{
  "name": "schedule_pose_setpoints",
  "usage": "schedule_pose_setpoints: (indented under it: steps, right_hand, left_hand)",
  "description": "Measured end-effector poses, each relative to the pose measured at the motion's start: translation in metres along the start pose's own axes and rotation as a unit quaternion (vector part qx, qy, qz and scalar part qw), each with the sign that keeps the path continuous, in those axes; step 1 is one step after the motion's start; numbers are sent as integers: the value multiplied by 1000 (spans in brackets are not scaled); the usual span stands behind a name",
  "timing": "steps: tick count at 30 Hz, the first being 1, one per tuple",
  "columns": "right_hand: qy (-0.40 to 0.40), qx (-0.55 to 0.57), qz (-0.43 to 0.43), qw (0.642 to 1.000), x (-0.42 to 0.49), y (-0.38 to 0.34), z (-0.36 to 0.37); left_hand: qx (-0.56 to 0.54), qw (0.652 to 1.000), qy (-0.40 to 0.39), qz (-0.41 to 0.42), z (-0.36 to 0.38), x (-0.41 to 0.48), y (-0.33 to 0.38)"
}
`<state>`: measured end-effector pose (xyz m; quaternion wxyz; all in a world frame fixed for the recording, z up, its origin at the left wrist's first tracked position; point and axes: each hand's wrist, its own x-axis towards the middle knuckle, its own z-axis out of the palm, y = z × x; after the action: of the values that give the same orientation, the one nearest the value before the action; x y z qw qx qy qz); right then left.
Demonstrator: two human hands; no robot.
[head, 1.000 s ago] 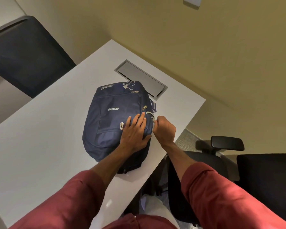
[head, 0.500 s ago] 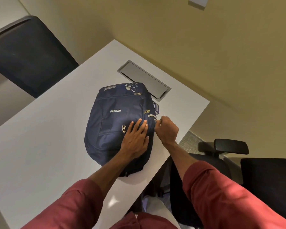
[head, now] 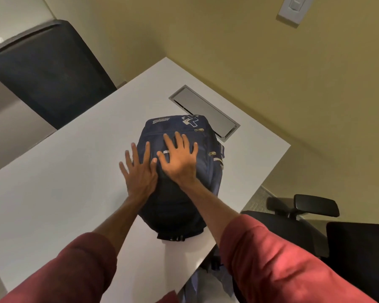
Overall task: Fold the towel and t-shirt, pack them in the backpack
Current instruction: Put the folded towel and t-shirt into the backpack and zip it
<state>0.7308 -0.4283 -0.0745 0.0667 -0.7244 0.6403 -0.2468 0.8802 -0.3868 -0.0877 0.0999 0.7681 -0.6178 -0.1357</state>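
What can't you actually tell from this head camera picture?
- Towel and t-shirt: neither shows; whether they lie inside the closed navy backpack cannot be seen.
- The backpack's middle: covered by the left hand and right hand.
- White lettering near its top: too small and upside down to read.
- Bluish thing under the table: cut off by its edge.

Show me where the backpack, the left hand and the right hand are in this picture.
backpack (head: 208, 171): head view, on its blue front panel at the right side.
left hand (head: 140, 178): head view, on the back of the hand.
right hand (head: 181, 165): head view, on the back of the hand.
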Motion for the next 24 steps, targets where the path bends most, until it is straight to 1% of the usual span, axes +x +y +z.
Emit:
schedule_pose_setpoints:
  steps: [3, 6, 9, 12, 14, 18, 21, 24]
  right_hand:
    - [-76, -58, 33, 995, -15, 1, 17]
    - [-103, -94, 43, 989, -35, 18, 20]
    - [-125, -69, 85, 986, -42, 21, 15]
    - [-129, -61, 126, 982, -52, 20, 10]
    - [-128, -56, 153, 978, -62, 20, 8]
    - [-109, -55, 199, 972, -78, 22, 3]
    - [-91, -53, 224, 969, -91, 22, -3]
    - [-102, -53, 230, 966, -100, 31, -12]
  left_hand:
    - [-42, 996, -55, -63, 12, 0, -23]
    - [-100, 989, -97, -41, 19, -6, -28]
    - [-112, 987, -111, -15, 17, -10, -20]
    - [-85, 990, -114, 21, 16, -11, -14]
    - [-81, 989, -122, 29, 19, -9, -12]
    - [-60, 986, -134, 74, 25, -8, -6]
    - [-43, 982, -152, 102, 26, -5, 1]
    - [-33, 976, -165, 138, 27, 1, 12]
